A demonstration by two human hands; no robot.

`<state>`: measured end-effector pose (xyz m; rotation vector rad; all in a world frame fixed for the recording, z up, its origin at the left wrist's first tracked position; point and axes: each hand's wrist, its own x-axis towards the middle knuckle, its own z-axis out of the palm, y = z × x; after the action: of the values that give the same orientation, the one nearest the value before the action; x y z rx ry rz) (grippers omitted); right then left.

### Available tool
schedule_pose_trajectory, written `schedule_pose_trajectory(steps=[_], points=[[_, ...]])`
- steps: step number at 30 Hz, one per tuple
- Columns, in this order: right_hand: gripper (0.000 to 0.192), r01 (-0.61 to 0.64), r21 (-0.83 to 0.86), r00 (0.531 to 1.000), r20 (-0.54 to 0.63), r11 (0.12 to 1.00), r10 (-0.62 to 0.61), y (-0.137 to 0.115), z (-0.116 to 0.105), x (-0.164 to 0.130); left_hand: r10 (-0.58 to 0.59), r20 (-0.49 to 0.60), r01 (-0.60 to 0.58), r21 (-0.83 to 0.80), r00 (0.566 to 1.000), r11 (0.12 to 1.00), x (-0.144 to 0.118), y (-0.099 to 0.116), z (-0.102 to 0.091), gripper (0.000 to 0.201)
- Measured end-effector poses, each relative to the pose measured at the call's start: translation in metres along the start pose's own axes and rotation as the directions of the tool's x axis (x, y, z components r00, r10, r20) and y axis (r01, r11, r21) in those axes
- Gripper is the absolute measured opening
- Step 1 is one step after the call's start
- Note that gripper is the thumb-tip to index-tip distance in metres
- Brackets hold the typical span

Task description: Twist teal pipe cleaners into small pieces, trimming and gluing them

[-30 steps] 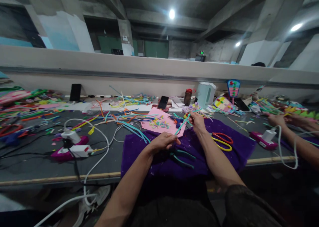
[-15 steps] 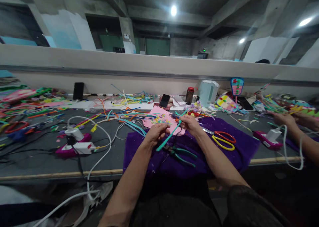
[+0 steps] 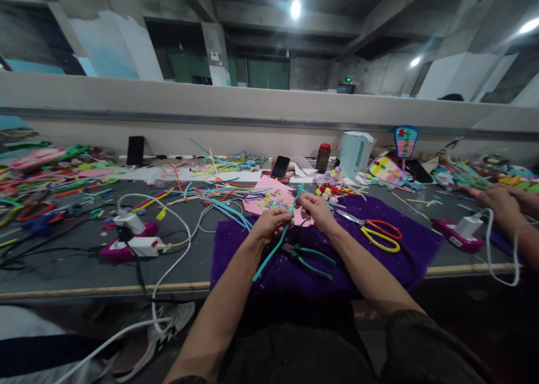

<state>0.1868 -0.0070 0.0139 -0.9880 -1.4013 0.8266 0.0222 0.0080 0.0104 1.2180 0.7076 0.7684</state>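
Grey bench (image 3: 63, 272) under a concrete ceiling, strewn with coloured strips. Far left: heaps of green, orange and pink offcuts. Next, a white plug in a magenta power strip (image 3: 126, 248), white cable looping off the front edge. Further back, a black phone (image 3: 135, 150) propped against the ledge. Centre: purple cloth (image 3: 391, 260) with a pink sheet (image 3: 263, 200) behind it.

Left hand (image 3: 272, 225) closed around a teal stem (image 3: 273, 249), pinched near its upper part, the lower end slanting down and left over the cloth. Right hand (image 3: 314, 210) closed on the top of the same stem, fingertips tight together just beside the left ones. Teal-handled pliers (image 3: 309, 257) flat on the cloth right under the hands, near but untouched.

Best done, by the look of it, with both pinches kept close so the short span between them bends or twists cleanly; left as anchor, right doing the turning; loose tail kept off the pliers.

Right of that: red-and-yellow scissors (image 3: 377, 233), white kettle (image 3: 355, 152) at the back, another person's hands (image 3: 503, 201) at far right beside a second charger (image 3: 457, 232).
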Motion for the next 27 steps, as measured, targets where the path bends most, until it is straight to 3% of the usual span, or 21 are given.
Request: schedule_pose_trajectory(steps=[2,3,5,7,11,18,23,27], points=[[0.019,0.18,-0.141,0.974,-0.111,0.973,-0.196,-0.0014,-0.0031,-0.0014,-0.009,0.019,0.011,-0.062,1.0,0.998,0.0012,-0.0005,-0.0012,0.025],[0.016,0.274,-0.228,0.947,-0.106,0.934,-0.304,-0.0018,-0.0043,-0.0025,-0.011,0.033,0.013,-0.084,0.999,0.996,0.0018,-0.0009,-0.0019,0.025],[0.014,0.436,-0.365,0.886,0.014,0.823,-0.464,-0.0018,-0.0051,-0.005,-0.011,0.056,0.017,-0.111,0.998,0.994,0.0024,-0.0015,-0.0031,0.023],[0.017,0.535,-0.436,0.836,0.152,0.723,-0.527,-0.0009,-0.0042,-0.0069,-0.014,0.065,0.022,-0.126,0.998,0.992,0.0025,-0.0013,-0.0035,0.022],[0.018,0.571,-0.507,0.813,0.24,0.646,-0.53,0.0003,-0.0028,-0.0078,-0.01,0.086,0.022,-0.149,0.996,0.989,0.0005,0.0013,-0.002,0.023],[0.017,0.591,-0.432,0.806,0.288,0.681,-0.517,-0.0039,-0.0041,-0.0061,0.008,0.115,0.006,-0.127,0.993,0.992,-0.0048,0.0025,-0.0007,0.027],[0.017,0.535,-0.4,0.844,0.286,0.744,-0.454,0.0008,-0.0027,-0.0046,0.074,-0.013,-0.074,-0.002,0.997,0.997,-0.0045,-0.0027,-0.0006,0.028],[0.02,0.491,-0.332,0.869,0.259,0.806,-0.422,0.0048,0.0002,-0.0048,0.186,-0.133,-0.18,0.059,0.973,0.982,-0.0002,-0.0061,0.0006,0.028]])
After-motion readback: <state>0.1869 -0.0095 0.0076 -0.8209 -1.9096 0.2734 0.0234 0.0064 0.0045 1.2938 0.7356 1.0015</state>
